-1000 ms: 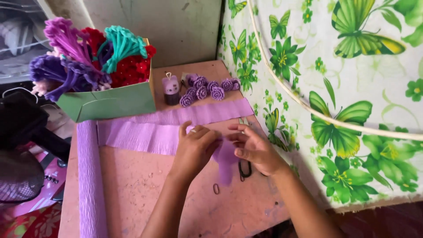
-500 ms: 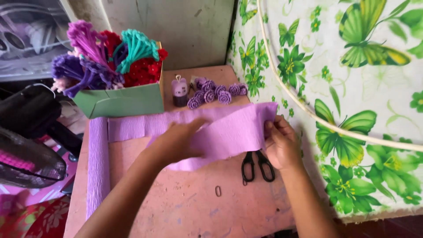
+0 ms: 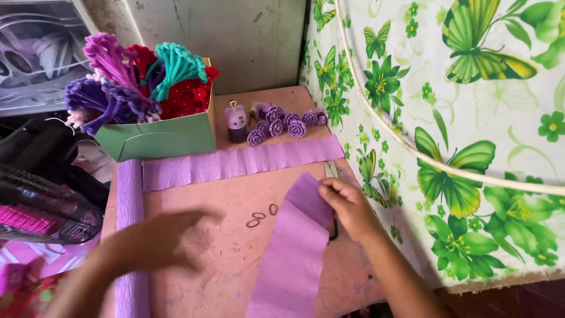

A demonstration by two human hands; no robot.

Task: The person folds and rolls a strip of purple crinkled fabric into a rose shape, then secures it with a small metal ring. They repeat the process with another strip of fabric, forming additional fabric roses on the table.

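The cut strip of purple crepe paper (image 3: 294, 253) lies on the pink bench (image 3: 229, 200), its long axis running from the near edge up and slightly right toward the far side, its top corner raised. The right hand (image 3: 347, 206) pinches that upper end, fingers closed on the paper. The left hand (image 3: 159, 241) is blurred, spread flat and palm down over the bench just left of the strip, holding nothing that can be made out. Small wire rings (image 3: 262, 215) lie between the hands. Black-handled scissors (image 3: 331, 197) sit mostly hidden under the right hand. Beyond lies a longer purple crepe band (image 3: 235, 164), joined to a purple crepe roll (image 3: 130, 235) at the left. Farther back stand a green cardboard box (image 3: 159, 138) of chenille stems and small purple paper roses (image 3: 282, 121).
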